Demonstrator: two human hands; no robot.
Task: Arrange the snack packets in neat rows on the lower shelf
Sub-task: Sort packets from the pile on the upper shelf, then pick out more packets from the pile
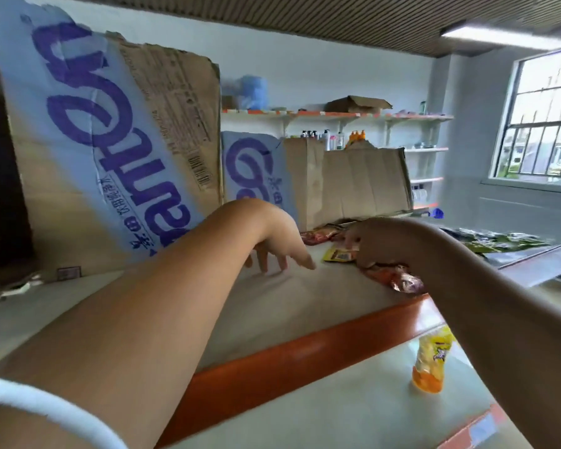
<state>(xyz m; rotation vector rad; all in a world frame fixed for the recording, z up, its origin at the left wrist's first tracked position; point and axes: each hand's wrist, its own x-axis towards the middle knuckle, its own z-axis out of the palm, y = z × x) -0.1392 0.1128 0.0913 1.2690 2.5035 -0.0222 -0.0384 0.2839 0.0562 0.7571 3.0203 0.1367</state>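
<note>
R hand (379,243) curled, fingertips at yellow packet (339,255); pinch or just touch, can't tell, blurred. Orange-red packet (399,279) under wrist. L hand (279,241) fingers loose, tips on shelf (305,303). Cardboard (110,140) behind, purple "…anten".

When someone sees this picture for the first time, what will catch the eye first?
In the middle, the left hand touches the shelf top, and the right hand is among shiny snack packets. Behind them, at left, stands a big cardboard sheet with purple letters.
</note>
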